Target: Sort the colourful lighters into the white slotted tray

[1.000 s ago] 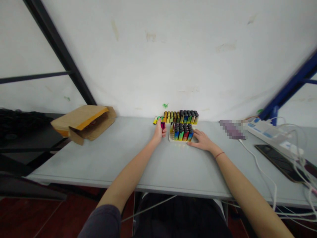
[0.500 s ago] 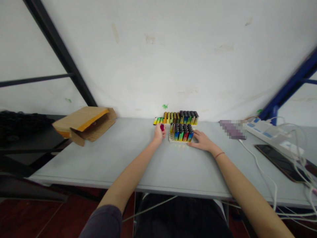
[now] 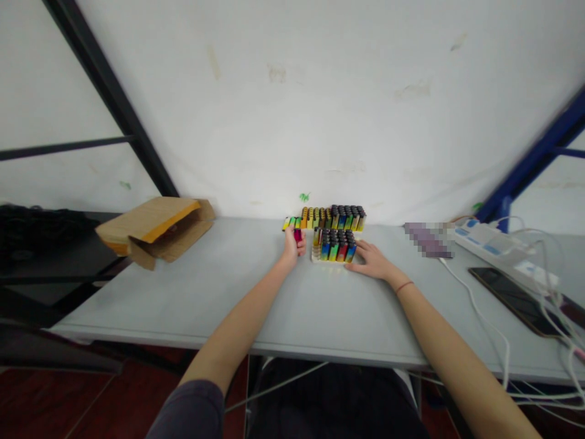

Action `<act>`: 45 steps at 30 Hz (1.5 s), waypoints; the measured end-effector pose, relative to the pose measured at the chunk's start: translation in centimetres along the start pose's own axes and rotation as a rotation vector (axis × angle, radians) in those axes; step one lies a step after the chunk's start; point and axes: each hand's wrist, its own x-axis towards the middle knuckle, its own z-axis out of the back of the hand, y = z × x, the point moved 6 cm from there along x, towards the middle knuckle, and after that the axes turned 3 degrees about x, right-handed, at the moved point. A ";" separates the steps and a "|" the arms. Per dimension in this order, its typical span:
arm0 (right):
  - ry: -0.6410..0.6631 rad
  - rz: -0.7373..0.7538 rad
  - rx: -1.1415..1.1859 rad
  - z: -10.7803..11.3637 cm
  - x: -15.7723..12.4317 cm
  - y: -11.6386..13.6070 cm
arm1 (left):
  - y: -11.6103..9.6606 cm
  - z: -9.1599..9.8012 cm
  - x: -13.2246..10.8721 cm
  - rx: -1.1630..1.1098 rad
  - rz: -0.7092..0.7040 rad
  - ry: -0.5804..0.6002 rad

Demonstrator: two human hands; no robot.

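Note:
A pink lighter [image 3: 298, 236] is held upright in my left hand [image 3: 291, 245], just left of a white tray [image 3: 329, 263]. Several upright lighters [image 3: 338, 246] with black tops and coloured bodies fill most of that tray; its left column shows bare slots near the front. My right hand [image 3: 372, 261] rests at the tray's right side, fingers apart, thumb at the front corner. Behind stands another group of lighters [image 3: 348, 217], black-topped on the right and yellow-topped on the left. A few green and yellow lighters [image 3: 291, 223] lie at its left end.
An open cardboard box [image 3: 150, 225] lies on the grey table [image 3: 183, 305] at the left. To the right are a blurred purple object [image 3: 428, 239], a white power strip [image 3: 507, 253], a dark phone [image 3: 516, 300] and white cables [image 3: 484, 314]. A wall rises behind.
My left hand has shifted very slightly, and more of the pink lighter shows between its fingers. My right hand stays at the tray.

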 end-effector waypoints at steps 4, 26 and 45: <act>0.001 -0.010 -0.009 0.0 0.0 0.0 | 0.1 -0.1 0.1 0.021 0.016 0.021; 0.003 -0.004 -0.019 0.0 0.0 0.2 | -1.6 0.2 0.8 0.202 -0.284 -0.097; -0.008 -0.008 -0.042 0.0 0.0 0.3 | -2.6 -0.4 0.8 0.876 -0.676 0.269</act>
